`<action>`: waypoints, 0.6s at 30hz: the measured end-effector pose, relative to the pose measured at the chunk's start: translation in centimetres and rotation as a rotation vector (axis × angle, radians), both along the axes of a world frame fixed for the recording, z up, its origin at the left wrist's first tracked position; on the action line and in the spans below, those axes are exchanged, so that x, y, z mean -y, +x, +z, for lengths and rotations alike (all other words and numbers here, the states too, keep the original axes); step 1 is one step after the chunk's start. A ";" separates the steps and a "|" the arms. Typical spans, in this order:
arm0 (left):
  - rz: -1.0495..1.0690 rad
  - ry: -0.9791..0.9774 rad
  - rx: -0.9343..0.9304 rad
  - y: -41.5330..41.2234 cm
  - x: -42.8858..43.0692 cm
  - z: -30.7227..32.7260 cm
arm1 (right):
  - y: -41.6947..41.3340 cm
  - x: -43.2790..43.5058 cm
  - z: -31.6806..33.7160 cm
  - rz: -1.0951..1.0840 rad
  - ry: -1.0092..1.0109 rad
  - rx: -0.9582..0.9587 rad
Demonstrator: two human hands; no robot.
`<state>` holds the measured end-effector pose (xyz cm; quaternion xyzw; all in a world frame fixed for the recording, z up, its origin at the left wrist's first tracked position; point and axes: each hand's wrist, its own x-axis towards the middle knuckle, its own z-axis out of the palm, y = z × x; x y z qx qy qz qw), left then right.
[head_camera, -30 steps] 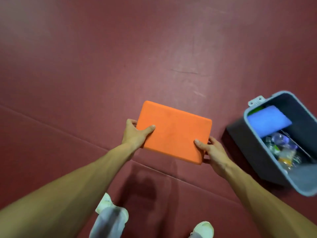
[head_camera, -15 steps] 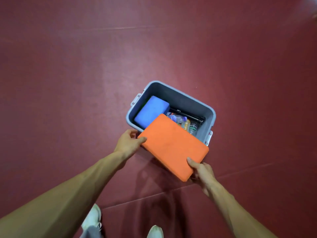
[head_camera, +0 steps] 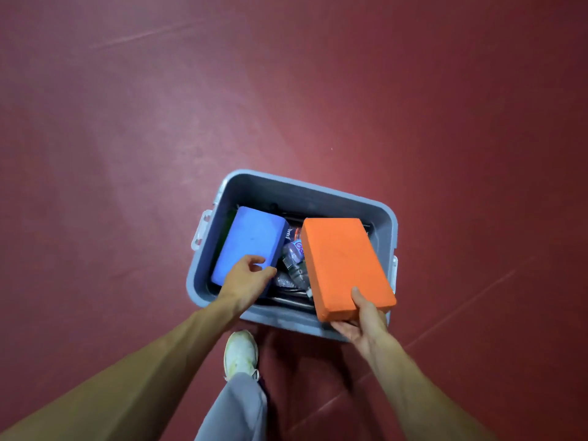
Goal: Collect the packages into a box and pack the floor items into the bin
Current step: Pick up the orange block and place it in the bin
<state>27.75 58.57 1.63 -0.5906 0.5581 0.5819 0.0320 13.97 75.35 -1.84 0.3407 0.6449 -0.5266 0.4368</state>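
A grey plastic bin [head_camera: 318, 194] stands on the dark red floor right in front of me. An orange foam block [head_camera: 343, 265] is tilted over the bin's right half, its far end down inside. My right hand [head_camera: 366, 319] grips the block's near end, thumb on top. A blue foam block [head_camera: 248, 240] lies in the bin's left half. My left hand [head_camera: 251, 278] hovers over the blue block's near corner with fingers apart, holding nothing. Plastic bottles [head_camera: 294, 259] and dark rods lie between and under the blocks.
The bin has white latches [head_camera: 200, 230] on its short sides. My white shoe [head_camera: 241, 351] and grey trouser leg stand just before the bin's near wall. Bare red floor surrounds the bin on every side.
The orange block has moved from above the bin's near edge into its right half. My left hand has let go of it and now sits over the blue block.
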 end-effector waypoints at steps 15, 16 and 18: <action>-0.092 -0.055 0.167 -0.9 3.0 -10.5 | -3.5 -1.2 -9.9 0.470 0.606 -0.269; -0.089 -0.092 0.191 -0.4 3.3 -10.7 | -3.8 -1.9 -9.9 0.513 0.670 -0.323; -0.061 -0.204 0.230 0.8 4.1 -11.6 | -4.4 -3.0 -10.3 0.565 0.753 -0.401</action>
